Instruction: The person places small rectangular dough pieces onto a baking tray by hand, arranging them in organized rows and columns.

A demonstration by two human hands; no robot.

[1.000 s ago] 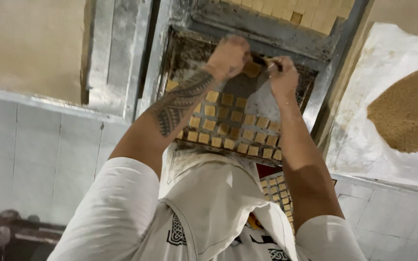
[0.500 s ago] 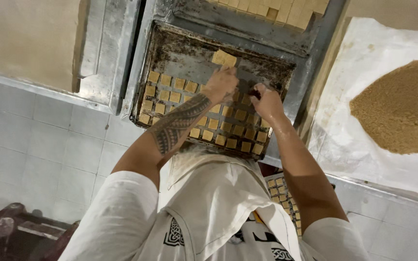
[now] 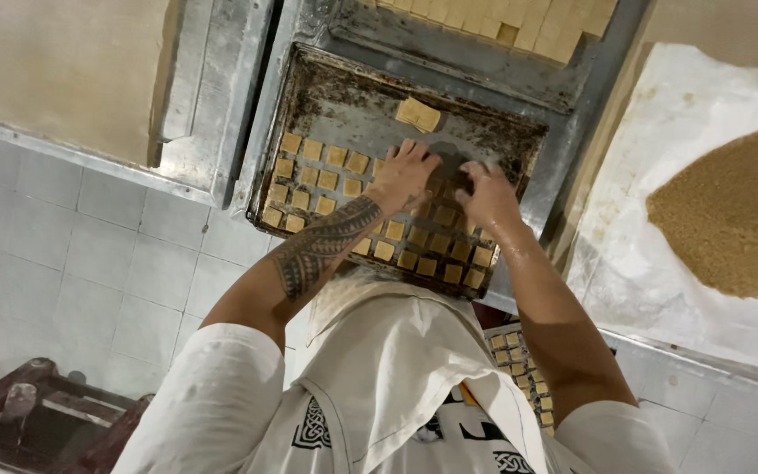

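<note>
Since prev. frame: both hands lowered onto tray (image 3: 304,96) rows. L hand (image 3: 404,175) open, fingers spread on dough squares (image 3: 326,180); R hand (image 3: 487,195) flat, open; loose piece (image 3: 418,114) apart.

Your clear space is the bare far half of the baking tray (image 3: 344,101); only a small dough stack (image 3: 418,114) sits there. Rows of dough squares (image 3: 318,180) fill the near half.

Bakery: baking tray (image 3: 309,105), dough squares (image 3: 326,180)
</note>
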